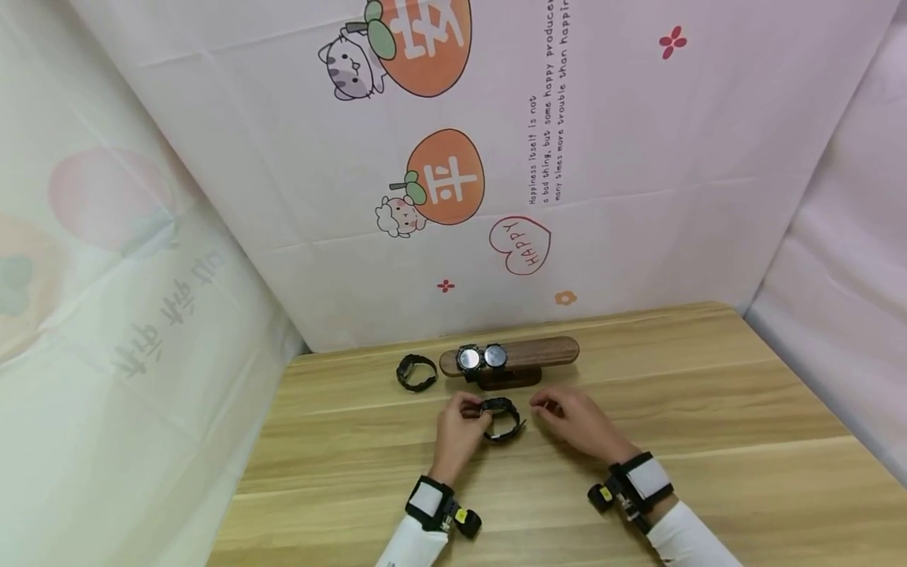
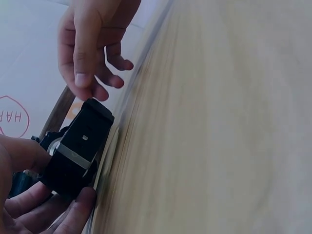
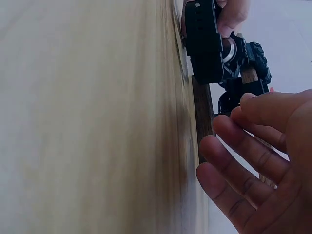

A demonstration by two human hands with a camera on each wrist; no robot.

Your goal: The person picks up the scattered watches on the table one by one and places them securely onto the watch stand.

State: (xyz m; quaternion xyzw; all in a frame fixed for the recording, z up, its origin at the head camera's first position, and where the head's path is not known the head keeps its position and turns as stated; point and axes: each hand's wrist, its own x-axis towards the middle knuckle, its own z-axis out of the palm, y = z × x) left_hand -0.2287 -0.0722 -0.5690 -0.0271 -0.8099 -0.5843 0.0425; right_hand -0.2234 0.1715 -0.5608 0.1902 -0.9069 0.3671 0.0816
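A black wristwatch [image 1: 502, 435], its strap closed into a loop, stands on the wooden table in the head view. My left hand [image 1: 459, 431] pinches it at its left side between thumb and fingers. In the left wrist view the dark strap [image 2: 83, 139] of this watch fills the space between both hands. To its right, a small gap away, my right hand [image 1: 575, 421] holds nothing; its fingers are slightly bent and spread in the right wrist view. Behind them is a brown wooden watch stand [image 1: 542, 351] bearing two watches [image 1: 495, 356] side by side on its left half.
Another black watch [image 1: 416, 373] lies on the table [image 1: 340, 457], left of the stand. A printed white cloth [image 1: 623, 236] hangs behind the table's back edge, and a second white cloth [image 1: 127, 354] hangs along the left.
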